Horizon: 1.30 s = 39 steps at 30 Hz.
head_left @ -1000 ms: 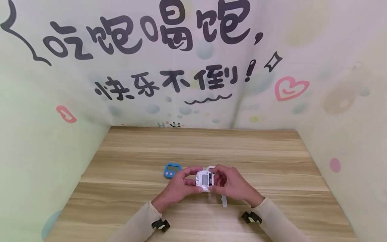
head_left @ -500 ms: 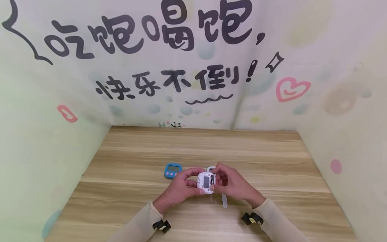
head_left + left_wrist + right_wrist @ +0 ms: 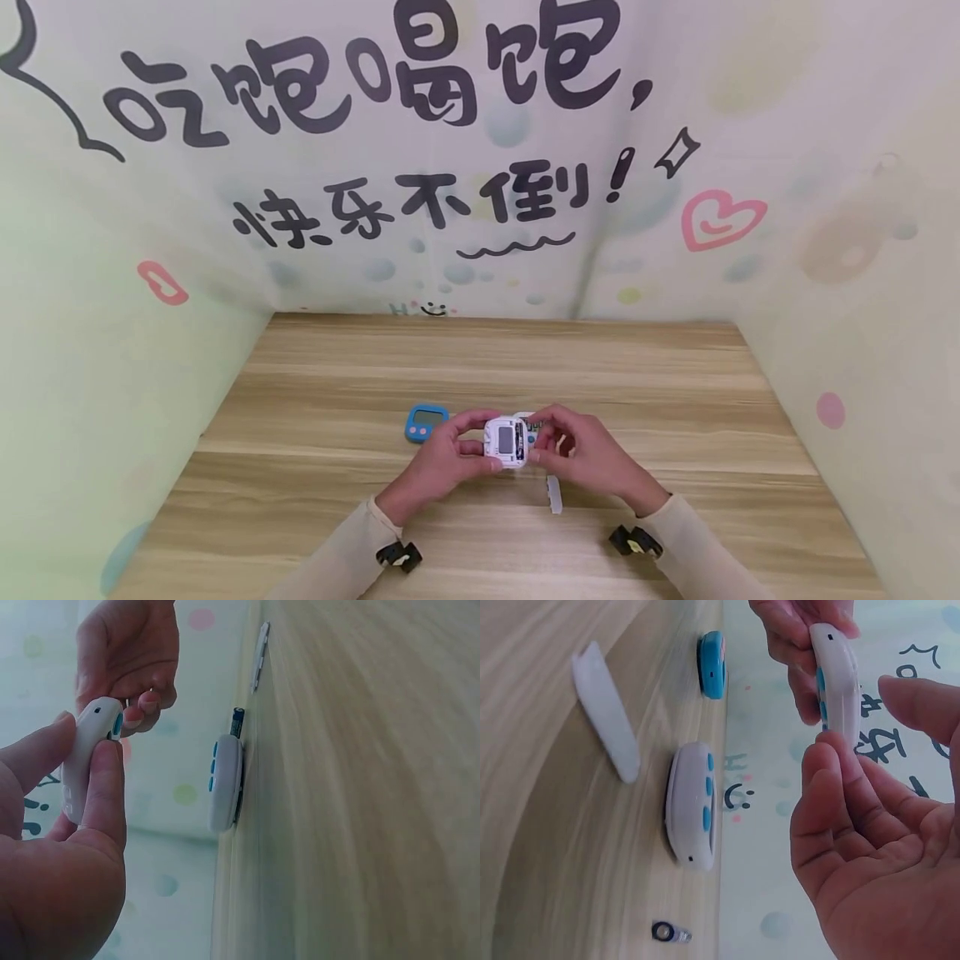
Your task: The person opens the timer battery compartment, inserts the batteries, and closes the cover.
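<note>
Head view had the left hand [image 3: 442, 454] gripping a white timer [image 3: 506, 442] above the bench [image 3: 375, 367], its dark-slotted back up and buttons down. Just beside the timer's edge was the right hand [image 3: 588, 454], fingers loosely bent, thumb apart, holding nothing I could see; whether a fingertip touched the timer, I couldn't tell. On the bench lay a second timer [image 3: 690, 806], a battery [image 3: 671, 932] near its end, a blue timer [image 3: 426, 424] and, nearer the person, a white strip [image 3: 554, 494].
</note>
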Tool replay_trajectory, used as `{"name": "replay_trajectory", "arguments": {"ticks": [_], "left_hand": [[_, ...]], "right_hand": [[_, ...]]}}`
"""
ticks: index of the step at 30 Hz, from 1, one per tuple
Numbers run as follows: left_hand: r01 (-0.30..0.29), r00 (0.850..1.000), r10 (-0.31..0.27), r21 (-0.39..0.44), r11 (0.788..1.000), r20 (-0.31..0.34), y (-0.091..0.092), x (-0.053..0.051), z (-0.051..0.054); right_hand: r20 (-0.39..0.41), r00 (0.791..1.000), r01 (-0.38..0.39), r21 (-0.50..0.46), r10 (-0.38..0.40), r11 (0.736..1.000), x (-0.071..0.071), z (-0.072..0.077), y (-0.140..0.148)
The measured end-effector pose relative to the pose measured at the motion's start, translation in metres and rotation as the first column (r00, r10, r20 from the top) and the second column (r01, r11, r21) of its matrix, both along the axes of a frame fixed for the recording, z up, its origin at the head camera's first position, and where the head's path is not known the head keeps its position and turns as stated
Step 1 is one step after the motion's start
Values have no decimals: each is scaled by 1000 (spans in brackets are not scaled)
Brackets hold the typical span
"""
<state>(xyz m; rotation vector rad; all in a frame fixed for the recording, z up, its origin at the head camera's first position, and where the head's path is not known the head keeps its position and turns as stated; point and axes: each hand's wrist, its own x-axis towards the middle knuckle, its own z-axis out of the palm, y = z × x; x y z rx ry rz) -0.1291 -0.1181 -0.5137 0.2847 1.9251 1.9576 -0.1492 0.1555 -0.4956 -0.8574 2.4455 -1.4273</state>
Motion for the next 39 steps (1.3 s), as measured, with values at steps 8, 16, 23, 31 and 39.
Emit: {"name": "replay_trajectory", "arguments": {"ticks": [8, 16, 23, 31, 39], "left_hand": [[-47, 999, 47, 18, 999, 16, -6, -1, -3], [-51, 998, 50, 42, 998, 22, -8, -2, -3], [-43, 999, 42, 37, 998, 23, -9, -2, -5], [-47, 999, 45, 61, 997, 30, -9, -1, -6], [-49, 998, 47, 65, 997, 29, -9, -1, -4]], "right_hand": [[-16, 1000, 20, 60, -20, 998, 0, -15, 16], [30, 999, -24, 170, 20, 985, 8, -28, 26], [78, 997, -44, 326, 20, 944, 16, -28, 29], [41, 998, -62, 390, 50, 919, 20, -30, 27], [16, 999, -46, 461, 44, 886, 18, -29, 21]]}}
